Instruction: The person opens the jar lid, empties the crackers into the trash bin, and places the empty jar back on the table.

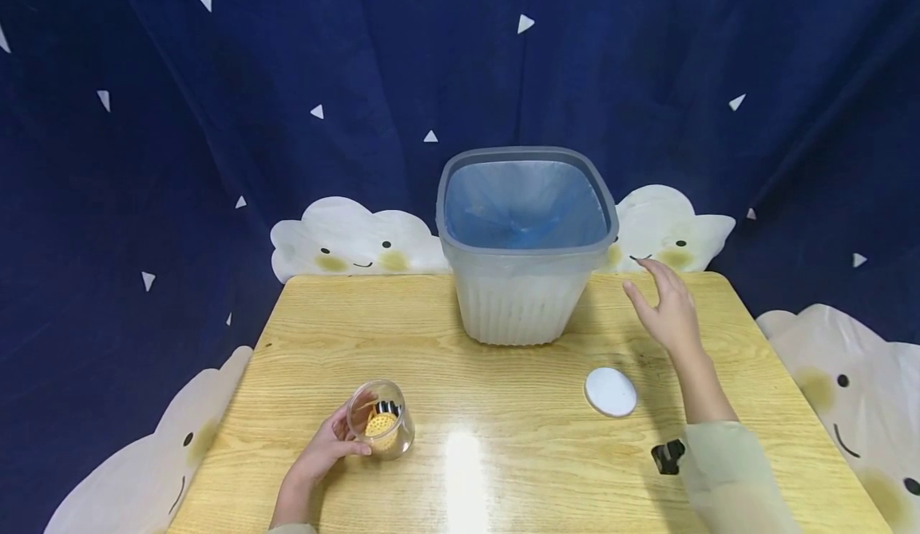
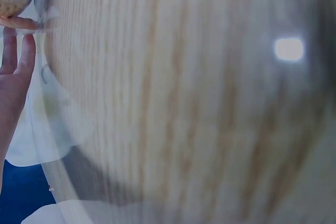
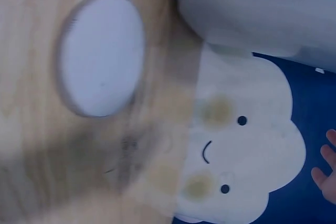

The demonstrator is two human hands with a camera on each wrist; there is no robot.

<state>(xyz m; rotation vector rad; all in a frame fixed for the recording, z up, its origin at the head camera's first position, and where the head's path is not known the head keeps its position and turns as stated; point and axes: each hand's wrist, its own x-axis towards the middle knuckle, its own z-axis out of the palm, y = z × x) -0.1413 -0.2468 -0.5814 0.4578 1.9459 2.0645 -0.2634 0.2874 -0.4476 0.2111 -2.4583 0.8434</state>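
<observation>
With fingers and thumb of the left hand (image 1: 327,442) parted only as wide as the thing between them, grips a clear container (image 1: 406,438) by its side, at the near left of a light wood table (image 1: 338,326). Inside the container: a round yellow piece (image 1: 382,429) with a dotted surface, and next to it a black-and-white striped item (image 1: 387,408), too small to name. Cannot tell whether the container's base touches the wood. At the right hand (image 1: 670,310), raised over the table's right side: fingers and thumb spread wide, holding nothing. Near those fingertips, toward the far edge: a whitish ribbed bin (image 1: 521,302) with a grey rim and blue lining. In front of the bin and to its right: a flat white disc (image 1: 611,391), lying on the table. Beside the right sleeve (image 1: 736,470): a small dark object (image 1: 668,456), unclear. Behind: dark blue cloth (image 1: 402,55) with white triangles and smiling clouds.
</observation>
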